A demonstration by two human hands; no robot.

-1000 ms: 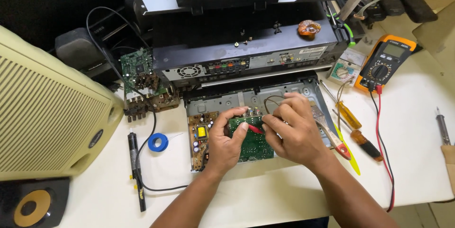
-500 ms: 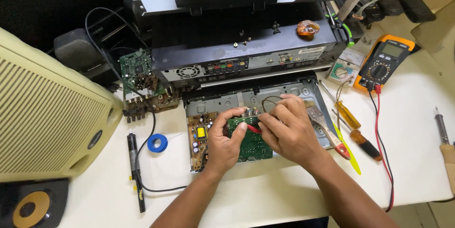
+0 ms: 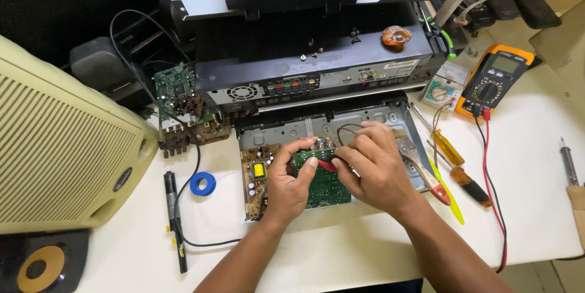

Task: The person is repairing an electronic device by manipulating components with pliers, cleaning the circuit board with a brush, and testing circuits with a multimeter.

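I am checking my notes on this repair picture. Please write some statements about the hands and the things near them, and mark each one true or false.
1. Both hands are over the green board in the open metal chassis. True.
2. The multimeter lies to the left of the chassis. False: it lies to the right, near the table's far edge.
3. A red piece shows between the left hand and the right hand. True.
4. The blue tape roll sits on the green board. False: it lies on the white table, left of the chassis.
5. The right hand holds the paintbrush. False: the brush lies by that hand, on the chassis edge.
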